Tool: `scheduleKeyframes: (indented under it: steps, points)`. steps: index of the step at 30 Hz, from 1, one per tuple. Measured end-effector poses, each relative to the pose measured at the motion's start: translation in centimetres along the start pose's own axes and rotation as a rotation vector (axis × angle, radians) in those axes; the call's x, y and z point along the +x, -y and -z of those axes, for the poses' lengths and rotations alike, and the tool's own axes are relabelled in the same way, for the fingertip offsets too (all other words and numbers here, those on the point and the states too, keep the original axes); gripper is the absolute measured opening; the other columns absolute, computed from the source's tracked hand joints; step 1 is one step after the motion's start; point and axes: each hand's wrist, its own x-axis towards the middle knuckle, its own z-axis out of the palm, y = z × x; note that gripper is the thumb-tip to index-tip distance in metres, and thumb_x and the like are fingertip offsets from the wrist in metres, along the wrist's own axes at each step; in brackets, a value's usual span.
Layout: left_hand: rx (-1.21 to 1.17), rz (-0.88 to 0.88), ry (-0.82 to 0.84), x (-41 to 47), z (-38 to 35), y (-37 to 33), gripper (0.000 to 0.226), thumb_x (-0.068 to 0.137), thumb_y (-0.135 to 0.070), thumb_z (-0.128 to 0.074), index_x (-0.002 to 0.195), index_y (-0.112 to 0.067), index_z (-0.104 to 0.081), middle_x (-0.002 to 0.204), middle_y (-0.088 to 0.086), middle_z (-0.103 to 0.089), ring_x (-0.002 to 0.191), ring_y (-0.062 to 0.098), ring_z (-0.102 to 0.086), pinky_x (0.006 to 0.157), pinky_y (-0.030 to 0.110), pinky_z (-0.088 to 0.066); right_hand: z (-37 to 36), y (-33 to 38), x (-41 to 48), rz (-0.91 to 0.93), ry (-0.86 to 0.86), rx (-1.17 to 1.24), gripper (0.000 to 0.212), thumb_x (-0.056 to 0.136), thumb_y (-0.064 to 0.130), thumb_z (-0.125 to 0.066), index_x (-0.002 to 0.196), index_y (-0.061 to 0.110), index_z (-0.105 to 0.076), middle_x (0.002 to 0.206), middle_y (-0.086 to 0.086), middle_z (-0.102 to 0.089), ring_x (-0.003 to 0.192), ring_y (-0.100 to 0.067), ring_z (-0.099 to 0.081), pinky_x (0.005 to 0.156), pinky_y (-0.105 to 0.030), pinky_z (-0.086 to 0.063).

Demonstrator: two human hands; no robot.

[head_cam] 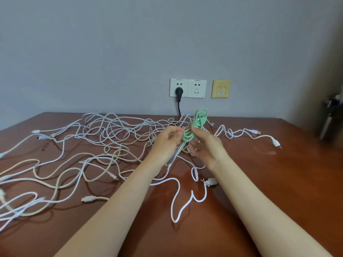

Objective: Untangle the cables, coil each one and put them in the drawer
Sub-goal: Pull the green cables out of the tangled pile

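A mint-green cable [199, 119], looped into a loose coil, is held up over the middle of the brown table [278, 182]. My left hand [165, 145] pinches its lower loops from the left, and the cable's tail runs down through that palm. From the right, my right hand [206, 145] pinches the same coil with thumb and fingers. A tangle of white and beige cables [111, 138] sprawls over the left and middle of the table. One white cable [185, 201] snakes between my forearms. No drawer is in view.
Two white wall sockets [188, 88] sit above the table's far edge, with a black plug [179, 92] in the left one and its cord dropping behind the table. A yellow wall plate [221, 89] is beside them. A dark metal object [331, 115] stands at the far right.
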Motion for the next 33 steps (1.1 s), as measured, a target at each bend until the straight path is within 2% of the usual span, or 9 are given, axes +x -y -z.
scheduleKeyframes:
  steps: [4, 9, 13, 17, 20, 23, 25, 30, 33]
  points:
    - [-0.046, 0.019, 0.013, -0.7, 0.5, -0.9, 0.022, 0.096, -0.013, -0.046, 0.084, -0.03, -0.052, 0.09, -0.002, -0.059, 0.08, 0.012, -0.06, 0.066, 0.024, -0.042, -0.6, 0.2, -1.0, 0.044, 0.031, -0.026, 0.006, 0.088, 0.014, -0.06, 0.084, 0.017, -0.063, 0.068, 0.008, -0.068, 0.065, -0.006, -0.06, 0.065, -0.022, -0.045]
    - [-0.099, 0.011, -0.021, -1.0, 3.5, -3.4, 0.008, 0.095, -0.013, -0.05, 0.1, -0.019, -0.049, 0.091, -0.001, -0.058, 0.07, 0.007, -0.058, 0.063, 0.021, -0.048, -3.0, 0.6, -1.7, 0.043, 0.091, -0.004, 0.01, 0.092, 0.015, -0.054, 0.088, 0.013, -0.063, 0.073, -0.002, -0.068, 0.051, -0.011, -0.061, 0.049, -0.02, -0.05]
    - [-0.083, -0.013, -0.091, -1.1, 6.8, -4.9, 0.011, 0.095, -0.013, -0.051, 0.097, -0.022, -0.046, 0.093, -0.001, -0.06, 0.057, 0.002, -0.062, 0.062, 0.024, -0.046, -6.7, 0.7, -2.4, 0.065, 0.19, -0.16, 0.016, 0.096, 0.018, -0.048, 0.088, 0.012, -0.061, 0.061, -0.001, -0.061, 0.035, -0.007, -0.048, 0.031, -0.014, -0.033]
    - [-0.092, -0.02, -0.21, -1.9, 10.6, -5.7, 0.021, 0.09, -0.011, -0.058, 0.086, -0.023, -0.041, 0.081, 0.001, -0.059, 0.042, -0.001, -0.058, 0.052, 0.02, -0.045, -10.9, 0.2, -3.0, 0.118, 0.304, -0.292, 0.018, 0.095, 0.01, -0.044, 0.092, 0.005, -0.061, 0.066, -0.005, -0.057, 0.038, -0.006, -0.044, 0.033, -0.016, -0.03]
    - [-0.114, 0.009, -0.316, -3.0, 14.1, -6.4, 0.026, 0.089, -0.01, -0.06, 0.081, -0.021, -0.038, 0.077, 0.0, -0.055, 0.051, 0.008, -0.058, 0.054, 0.022, -0.047, -13.9, -0.4, -3.7, 0.134, 0.478, -0.399, 0.024, 0.094, 0.0, -0.041, 0.103, 0.01, -0.061, 0.08, -0.007, -0.058, 0.048, -0.007, -0.046, 0.041, -0.016, -0.035]
    - [-0.082, 0.047, -0.395, -4.2, 18.0, -6.4, 0.022, 0.09, -0.013, -0.06, 0.083, -0.018, -0.04, 0.079, 0.004, -0.055, 0.051, 0.009, -0.056, 0.048, 0.02, -0.047, -16.9, -1.5, -4.5, 0.177, 0.572, -0.545, 0.032, 0.094, -0.004, -0.041, 0.118, 0.01, -0.056, 0.078, -0.005, -0.052, 0.055, -0.006, -0.047, 0.048, -0.013, -0.043]
    - [0.129, 0.023, -0.442, -5.3, 20.7, -6.1, 0.019, 0.089, -0.016, -0.061, 0.093, -0.014, -0.043, 0.082, 0.005, -0.056, 0.057, 0.013, -0.056, 0.048, 0.021, -0.045, -18.9, -2.5, -4.6, 0.224, 0.539, -0.559, 0.034, 0.093, -0.005, -0.045, 0.124, 0.004, -0.054, 0.082, -0.007, -0.053, 0.054, -0.005, -0.049, 0.051, -0.012, -0.046]
    - [0.916, -0.179, -0.451, -8.6, 26.5, -5.2, 0.038, 0.086, -0.019, -0.064, 0.12, -0.013, -0.047, 0.109, 0.009, -0.049, 0.098, 0.024, -0.052, 0.081, 0.03, -0.039, -23.1, -5.1, -4.7, 0.154, 0.44, -0.405, 0.028, 0.088, -0.008, -0.053, 0.117, -0.006, -0.054, 0.078, -0.007, -0.056, 0.054, -0.013, -0.056, 0.051, -0.014, -0.052]
    - [1.212, -0.253, -0.5, -10.0, 29.2, -4.8, 0.046, 0.083, -0.018, -0.067, 0.126, -0.012, -0.051, 0.122, 0.013, -0.048, 0.109, 0.033, -0.05, 0.092, 0.04, -0.038, -25.6, -6.5, -5.5, 0.119, 0.446, -0.377, 0.023, 0.087, -0.008, -0.056, 0.109, -0.005, -0.054, 0.077, -0.007, -0.058, 0.051, -0.011, -0.059, 0.051, -0.016, -0.053]
